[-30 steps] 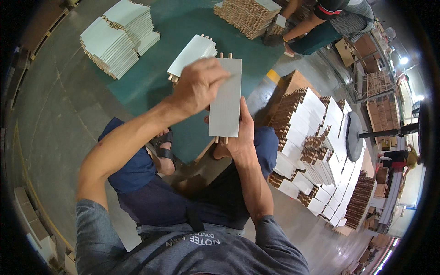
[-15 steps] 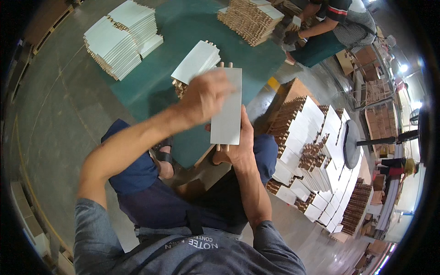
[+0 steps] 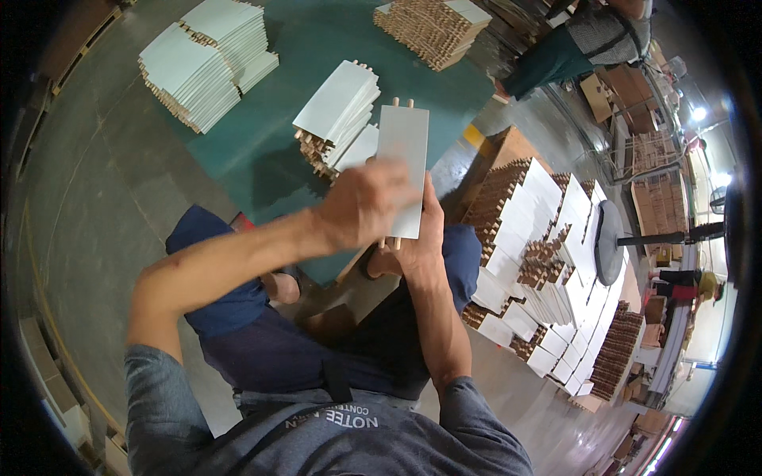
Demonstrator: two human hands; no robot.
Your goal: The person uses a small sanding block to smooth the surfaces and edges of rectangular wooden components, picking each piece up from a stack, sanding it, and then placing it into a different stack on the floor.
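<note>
A white rectangular board (image 3: 405, 131) with wooden dowels jutting from both short ends stands out in front of my lap, its long side pointing away from me. My right hand (image 3: 425, 226) is closed around its lower right edge from beneath. Across the lower left part of the board passes my left hand (image 3: 369, 202), its fingers smeared by motion. Whether that hand touches the face or holds anything cannot be made out. Just beyond it, a short stack of similar white boards (image 3: 335, 99) with dowel ends rests on a green surface (image 3: 262, 127).
Taller board stacks stand at the far left (image 3: 210, 59) and far middle (image 3: 429, 32). On my right is a large load of stacked boards (image 3: 508, 266), with a dark round disc on a pole (image 3: 609, 246) over it. Another person (image 3: 591, 47) works at the upper right.
My left hand has moved down the board toward its near end. The board and my right hand sit slightly farther right and up. The other person has shifted.
</note>
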